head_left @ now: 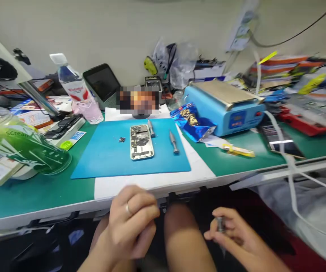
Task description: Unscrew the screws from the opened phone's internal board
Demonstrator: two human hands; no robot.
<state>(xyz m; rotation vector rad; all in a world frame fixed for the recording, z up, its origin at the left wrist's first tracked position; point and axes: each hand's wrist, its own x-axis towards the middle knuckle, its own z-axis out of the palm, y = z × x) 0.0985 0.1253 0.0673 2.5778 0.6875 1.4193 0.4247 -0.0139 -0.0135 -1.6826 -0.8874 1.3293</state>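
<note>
My left hand point(133, 223), with a ring on one finger, is curled in front of the table edge; whatever its fingers may hold is hidden. My right hand point(236, 236) is lower, above the lap, closed around a small grey metal screwdriver point(221, 224) that points down. On the blue mat point(103, 158) lies an opened phone point(142, 142) with its inner parts showing. One screwdriver point(151, 128) touches or nearly touches its upper right side, and another screwdriver point(173, 142) lies further right. Small dark parts point(122, 139) sit left of the phone. Neither hand touches the mat.
A green drink cup point(29, 147) and a pink bottle point(79, 90) stand at left. At right are a blue heating-plate machine point(225, 107), a blue foil packet point(192, 121), a dark phone point(282, 139) and a white cable point(291, 185) hanging over the edge.
</note>
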